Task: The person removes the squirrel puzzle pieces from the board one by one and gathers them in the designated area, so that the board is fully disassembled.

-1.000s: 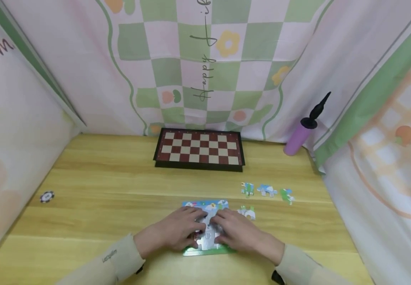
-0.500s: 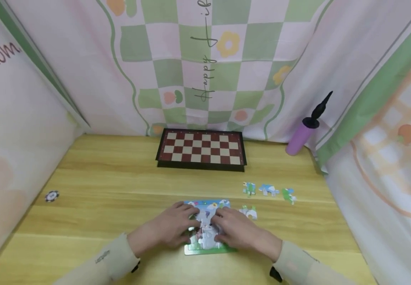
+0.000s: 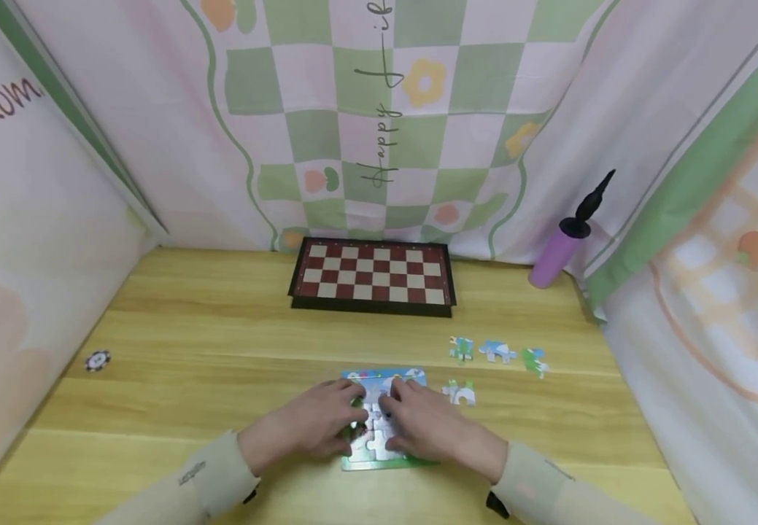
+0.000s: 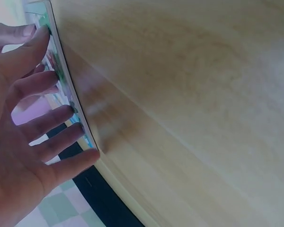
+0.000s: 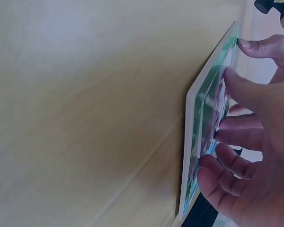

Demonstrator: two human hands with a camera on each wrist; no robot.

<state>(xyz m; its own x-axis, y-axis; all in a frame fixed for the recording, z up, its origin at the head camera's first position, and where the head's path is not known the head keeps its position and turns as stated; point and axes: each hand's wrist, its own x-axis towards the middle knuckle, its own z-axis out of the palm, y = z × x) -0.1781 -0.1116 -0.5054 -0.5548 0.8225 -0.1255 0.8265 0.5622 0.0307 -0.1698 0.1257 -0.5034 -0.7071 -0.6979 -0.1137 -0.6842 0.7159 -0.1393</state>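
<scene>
A small jigsaw puzzle (image 3: 379, 446) lies flat near the table's front, with a blue top edge, a green bottom edge and shiny pale pieces between. On its left half rests my left hand (image 3: 316, 419), fingertips touching the surface, fingers spread in the left wrist view. My right hand (image 3: 430, 421) touches the right half with its fingertips; the right wrist view shows its fingers gently bent over the board (image 5: 194, 123). Neither hand grips a piece. Both hands hide the puzzle's sides. Just right of it lies a loose white-and-green puzzle piece (image 3: 460, 394).
Further loose puzzle pieces (image 3: 498, 351) lie in a row at the right. A folding chessboard (image 3: 373, 273) stands at the back, a purple hand pump (image 3: 554, 255) in the back right corner. A poker chip (image 3: 98, 360) is at the left. Printed curtains (image 3: 379, 138) enclose the table.
The left hand has drawn slightly left, off the puzzle's middle. The right hand has slid a little left across the pieces. The loose pieces stay where they were.
</scene>
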